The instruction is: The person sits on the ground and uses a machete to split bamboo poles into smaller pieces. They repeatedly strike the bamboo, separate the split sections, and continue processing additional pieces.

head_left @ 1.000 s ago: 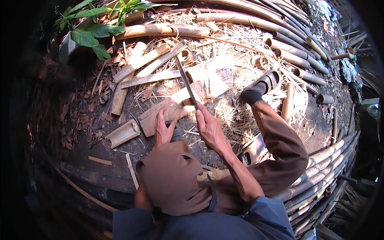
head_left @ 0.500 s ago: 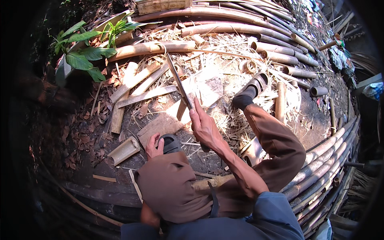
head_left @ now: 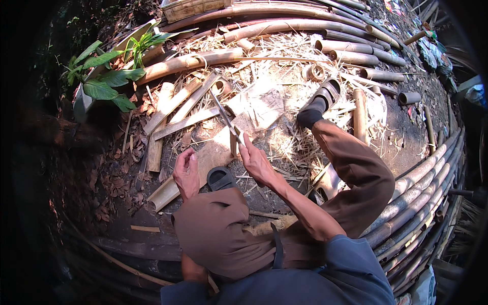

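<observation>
My right hand (head_left: 257, 163) is closed round the handle of a long-bladed knife (head_left: 222, 113), its blade slanting up and to the left. Just under the blade by my fingers stands a narrow upright piece of wood (head_left: 233, 144); whether the two touch I cannot tell. My left hand (head_left: 187, 174) is raised in front of my left knee, fingers loosely bent and thumb apart, with nothing visible in it. Beside and partly behind it lies a split bamboo half (head_left: 165, 194). A flat brown board (head_left: 212, 155) lies between my hands.
My sandalled feet rest on the ground, the left sandal (head_left: 220, 178) near my left hand. Bamboo strips (head_left: 185, 123) lie ahead to the left, by a leafy plant (head_left: 99, 86). Bamboo poles (head_left: 356, 57) are stacked at the back, more poles (head_left: 419, 185) at right. Shavings (head_left: 290, 145) cover the ground.
My left hand has risen from beside the left sandal to farther forward and left, near the split bamboo. The knife in my right hand has dropped lower, its blade now nearer the upright wood.
</observation>
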Tool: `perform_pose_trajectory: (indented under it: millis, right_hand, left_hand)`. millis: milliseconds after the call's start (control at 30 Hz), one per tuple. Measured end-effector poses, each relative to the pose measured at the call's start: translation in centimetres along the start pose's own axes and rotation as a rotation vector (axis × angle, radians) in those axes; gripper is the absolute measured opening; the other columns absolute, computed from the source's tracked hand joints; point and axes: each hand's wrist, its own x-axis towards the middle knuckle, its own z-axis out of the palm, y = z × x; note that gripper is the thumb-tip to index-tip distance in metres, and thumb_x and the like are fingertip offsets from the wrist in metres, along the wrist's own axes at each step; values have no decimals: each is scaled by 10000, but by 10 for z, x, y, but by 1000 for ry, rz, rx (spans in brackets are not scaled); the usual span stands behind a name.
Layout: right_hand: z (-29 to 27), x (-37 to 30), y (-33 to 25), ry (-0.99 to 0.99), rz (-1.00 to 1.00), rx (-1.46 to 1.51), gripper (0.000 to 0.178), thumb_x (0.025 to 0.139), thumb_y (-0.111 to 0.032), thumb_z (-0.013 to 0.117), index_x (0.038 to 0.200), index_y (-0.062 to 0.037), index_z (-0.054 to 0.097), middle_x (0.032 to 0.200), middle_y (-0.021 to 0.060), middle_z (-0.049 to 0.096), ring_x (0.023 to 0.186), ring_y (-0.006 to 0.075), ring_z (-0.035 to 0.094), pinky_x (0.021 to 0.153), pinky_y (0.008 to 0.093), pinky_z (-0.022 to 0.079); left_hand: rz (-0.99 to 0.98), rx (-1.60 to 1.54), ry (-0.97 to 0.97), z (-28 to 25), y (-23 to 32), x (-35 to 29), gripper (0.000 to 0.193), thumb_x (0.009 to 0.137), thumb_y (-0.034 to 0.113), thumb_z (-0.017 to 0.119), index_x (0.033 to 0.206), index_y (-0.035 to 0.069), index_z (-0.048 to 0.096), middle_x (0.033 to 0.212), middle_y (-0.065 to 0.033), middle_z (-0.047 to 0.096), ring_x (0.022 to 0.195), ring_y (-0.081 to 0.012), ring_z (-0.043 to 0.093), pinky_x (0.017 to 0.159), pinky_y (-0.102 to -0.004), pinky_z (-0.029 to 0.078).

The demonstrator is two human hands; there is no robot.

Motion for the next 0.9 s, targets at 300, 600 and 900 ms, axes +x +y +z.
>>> perform_pose_trajectory:
  millis: [300, 600, 900]
  right_hand:
    - [-3, 23, 23, -206, 50, 79, 576, 874, -356, 556, 1295, 36, 530, 852, 296, 659, 842, 398, 676, 773, 464, 505]
    - [-27, 56, 65, -115, 161, -52, 234, 819, -206, 603, 889, 15, 632, 650, 166, 615, 580, 243, 618, 575, 415, 506]
    - [-46, 73, 53, -220, 293, -156, 278, 790, -180, 603, 907, 69, 642, 803, 233, 676, 770, 310, 687, 724, 411, 542]
  left_hand:
    - [694, 370, -423, 89, 58, 59, 249, 792, 123, 742, 959, -2, 606, 997, -150, 555, 891, -294, 596, 766, -373, 491]
    - [726, 584, -395, 150, 45, 88, 217, 797, 277, 706, 790, 63, 671, 822, -112, 608, 860, -301, 603, 790, -451, 417]
    - [612, 673, -539, 175, 7, 112, 265, 885, 232, 600, 798, -15, 644, 698, -221, 599, 631, -375, 581, 599, -438, 445]
